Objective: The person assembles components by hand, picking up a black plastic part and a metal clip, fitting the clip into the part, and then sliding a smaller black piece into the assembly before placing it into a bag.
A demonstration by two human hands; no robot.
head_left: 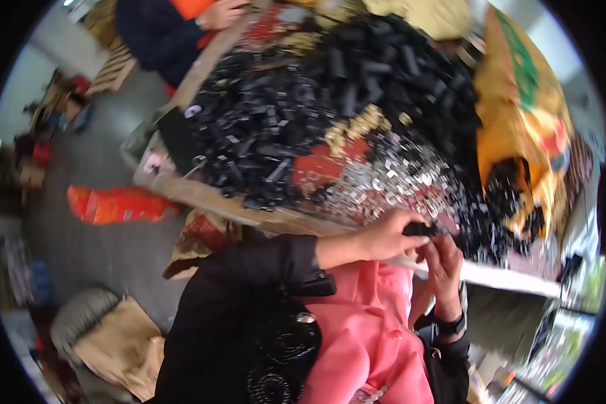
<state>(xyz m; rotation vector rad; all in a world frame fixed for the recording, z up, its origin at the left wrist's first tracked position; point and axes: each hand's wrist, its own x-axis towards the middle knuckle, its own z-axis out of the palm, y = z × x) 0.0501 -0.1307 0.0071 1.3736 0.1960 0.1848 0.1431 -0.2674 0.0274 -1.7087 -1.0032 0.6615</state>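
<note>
Black piece (419, 229) is up in the person's hands, just over the near edge of the table (209, 196). Nearest is the pink apron (357, 316), below the hands. The left hand (386, 237) has its fingers closed on the black piece. The right hand (443, 264) has its fingers bent up close to the right end of it. It is too blurry to tell if they pinch a tiny bit as well.

To do this well, it should help to keep the left hand firm and let the right fingertips do the small, gentle work. Holding the piece low over the table seems wise, so a dropped bit would land there and not on the apron.

Past the hands lie lots of little silver bits (390, 178). Farther back are gold bits (362, 126) and a big heap of black tubes (377, 71). An orange sack (515, 74) stands on the right. Far to the left is another person's hand (222, 13).
</note>
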